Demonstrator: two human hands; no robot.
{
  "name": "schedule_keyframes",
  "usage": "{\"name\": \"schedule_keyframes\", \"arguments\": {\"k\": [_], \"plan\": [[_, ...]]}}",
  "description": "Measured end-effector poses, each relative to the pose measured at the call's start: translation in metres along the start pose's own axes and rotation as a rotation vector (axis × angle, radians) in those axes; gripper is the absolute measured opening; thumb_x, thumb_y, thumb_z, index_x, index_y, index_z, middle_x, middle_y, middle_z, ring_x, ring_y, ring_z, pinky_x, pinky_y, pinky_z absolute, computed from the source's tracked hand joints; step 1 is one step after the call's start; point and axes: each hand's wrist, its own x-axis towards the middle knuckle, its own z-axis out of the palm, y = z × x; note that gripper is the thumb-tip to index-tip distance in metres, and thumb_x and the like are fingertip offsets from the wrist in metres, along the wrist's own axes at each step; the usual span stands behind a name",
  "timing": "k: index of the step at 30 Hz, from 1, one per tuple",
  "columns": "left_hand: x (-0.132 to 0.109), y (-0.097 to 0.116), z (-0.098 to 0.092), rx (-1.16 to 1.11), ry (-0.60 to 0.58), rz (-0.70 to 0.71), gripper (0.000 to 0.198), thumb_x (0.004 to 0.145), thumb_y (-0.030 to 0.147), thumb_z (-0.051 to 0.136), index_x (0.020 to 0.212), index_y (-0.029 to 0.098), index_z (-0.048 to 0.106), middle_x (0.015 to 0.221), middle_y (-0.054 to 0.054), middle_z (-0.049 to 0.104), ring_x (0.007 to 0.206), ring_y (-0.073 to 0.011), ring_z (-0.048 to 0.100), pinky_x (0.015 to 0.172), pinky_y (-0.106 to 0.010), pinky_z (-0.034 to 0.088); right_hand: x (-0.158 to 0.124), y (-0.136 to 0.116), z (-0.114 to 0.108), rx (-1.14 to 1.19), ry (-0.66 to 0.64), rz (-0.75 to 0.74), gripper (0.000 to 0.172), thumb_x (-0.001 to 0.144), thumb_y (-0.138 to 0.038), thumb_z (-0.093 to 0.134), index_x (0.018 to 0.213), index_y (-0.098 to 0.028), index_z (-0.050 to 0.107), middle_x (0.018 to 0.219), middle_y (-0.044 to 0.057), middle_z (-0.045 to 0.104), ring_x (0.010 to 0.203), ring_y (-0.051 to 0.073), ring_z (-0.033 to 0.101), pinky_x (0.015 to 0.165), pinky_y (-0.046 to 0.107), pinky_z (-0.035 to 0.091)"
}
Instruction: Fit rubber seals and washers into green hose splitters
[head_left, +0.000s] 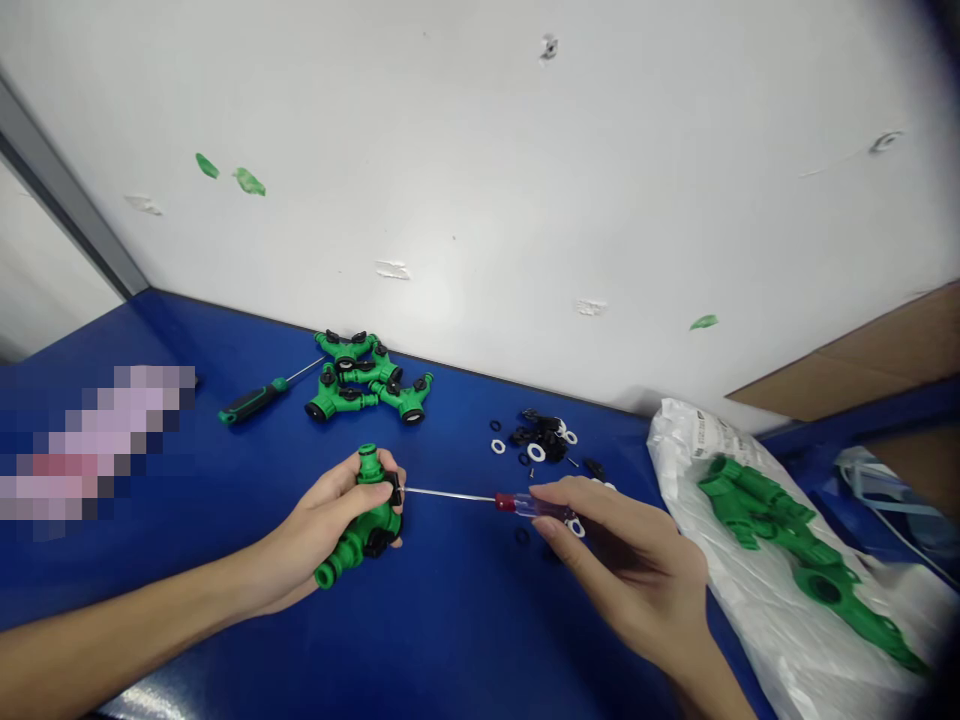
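My left hand [330, 515] is wrapped round a green Y-shaped hose connector [364, 530] with black valve levers, above the blue table. In my right hand [630, 560] is a screwdriver [514, 502] with a clear and red handle, pinched between thumb and forefinger. Its thin metal shaft points left, and the tip meets the black lever [394, 488] on the connector's right side, beside my left thumb. The end of the handle is hidden by my right fingers.
Several green connectors [409, 400] and a green-black screwdriver [255, 401] lie at the back of the blue table [247, 500]. Black parts [551, 440] and white rings [535, 453] are scattered right of centre. Green parts [825, 580] rest on a white plastic bag [735, 620] at right.
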Motion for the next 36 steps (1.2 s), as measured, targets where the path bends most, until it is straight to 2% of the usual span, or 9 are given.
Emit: {"name": "schedule_keyframes", "arguments": {"k": [7, 12, 18, 26, 29, 31, 32, 34, 36], "plan": [[-0.001, 0.0, 0.0, -0.005, -0.007, -0.015, 0.008, 0.086, 0.024, 0.063, 0.094, 0.023, 0.061, 0.098, -0.002, 0.054, 0.087, -0.0174, 0.052, 0.073, -0.034, 0.054, 0.001, -0.001, 0.001, -0.033, 0.003, 0.02, 0.032, 0.082, -0.005, 0.067, 0.105, -0.026, 0.07, 0.084, 0.0, 0.074, 0.071, 0.015, 0.068, 0.063, 0.024, 0.055], [-0.003, -0.001, 0.0, -0.032, -0.069, 0.03, 0.007, 0.087, 0.022, 0.062, 0.094, 0.023, 0.061, 0.096, -0.002, 0.055, 0.086, -0.017, 0.052, 0.074, -0.035, 0.054, 0.002, -0.005, 0.001, -0.058, 0.063, 0.101, 0.023, 0.08, -0.009, 0.07, 0.098, -0.025, 0.072, 0.081, 0.0, 0.075, 0.062, 0.013, 0.067, 0.061, 0.022, 0.057], [-0.002, -0.001, -0.001, -0.025, -0.09, 0.052, 0.007, 0.088, 0.023, 0.061, 0.095, 0.024, 0.059, 0.096, -0.002, 0.053, 0.087, -0.0175, 0.05, 0.076, -0.036, 0.053, 0.003, -0.01, 0.002, -0.042, 0.083, 0.107, 0.02, 0.08, -0.011, 0.07, 0.095, -0.023, 0.073, 0.078, 0.001, 0.074, 0.058, 0.014, 0.066, 0.056, 0.022, 0.057], [0.0, -0.009, -0.008, 0.142, -0.115, 0.081, 0.006, 0.091, 0.03, 0.058, 0.095, 0.026, 0.056, 0.097, 0.0, 0.05, 0.085, -0.0158, 0.049, 0.077, -0.033, 0.05, 0.003, -0.007, 0.0, -0.056, 0.018, 0.015, 0.028, 0.082, -0.008, 0.067, 0.104, -0.025, 0.07, 0.088, 0.004, 0.074, 0.074, 0.018, 0.069, 0.065, 0.027, 0.057], [0.002, -0.01, -0.008, 0.173, -0.101, 0.11, 0.007, 0.091, 0.031, 0.057, 0.096, 0.026, 0.055, 0.096, 0.0, 0.049, 0.085, -0.0156, 0.048, 0.076, -0.031, 0.048, 0.004, -0.009, 0.002, -0.143, -0.023, 0.026, 0.011, 0.087, -0.014, 0.063, 0.09, -0.021, 0.07, 0.072, 0.002, 0.07, 0.057, 0.014, 0.064, 0.055, 0.024, 0.051], [0.002, -0.01, -0.007, 0.195, -0.084, 0.141, 0.007, 0.092, 0.031, 0.057, 0.096, 0.026, 0.055, 0.095, 0.001, 0.049, 0.085, -0.0155, 0.047, 0.077, -0.031, 0.047, 0.005, -0.01, 0.006, -0.19, -0.054, 0.061, 0.019, 0.091, -0.018, 0.056, 0.076, -0.019, 0.067, 0.054, -0.002, 0.059, 0.042, 0.011, 0.053, 0.045, 0.022, 0.043], [0.003, -0.01, -0.006, 0.202, -0.08, 0.146, 0.007, 0.092, 0.031, 0.057, 0.096, 0.026, 0.054, 0.095, 0.001, 0.049, 0.085, -0.0155, 0.047, 0.077, -0.03, 0.047, 0.004, -0.011, 0.008, -0.199, -0.054, 0.087, 0.022, 0.093, -0.02, 0.053, 0.075, -0.019, 0.066, 0.049, -0.004, 0.053, 0.038, 0.01, 0.048, 0.042, 0.022, 0.04], [0.002, -0.01, -0.005, 0.202, -0.08, 0.13, 0.007, 0.091, 0.031, 0.057, 0.096, 0.026, 0.054, 0.096, 0.001, 0.049, 0.085, -0.0155, 0.048, 0.077, -0.031, 0.047, 0.003, -0.011, 0.012, -0.193, -0.019, 0.147, 0.019, 0.096, -0.022, 0.049, 0.086, -0.019, 0.065, 0.049, -0.006, 0.049, 0.038, 0.009, 0.045, 0.042, 0.022, 0.039], [0.001, -0.009, -0.003, 0.174, -0.074, 0.094, 0.008, 0.091, 0.031, 0.058, 0.096, 0.026, 0.054, 0.096, 0.001, 0.05, 0.085, -0.0156, 0.048, 0.077, -0.031, 0.047, 0.002, -0.012, 0.014, -0.168, -0.013, 0.176, 0.016, 0.097, -0.023, 0.046, 0.095, -0.02, 0.062, 0.057, -0.004, 0.054, 0.044, 0.011, 0.05, 0.047, 0.022, 0.043]]}}
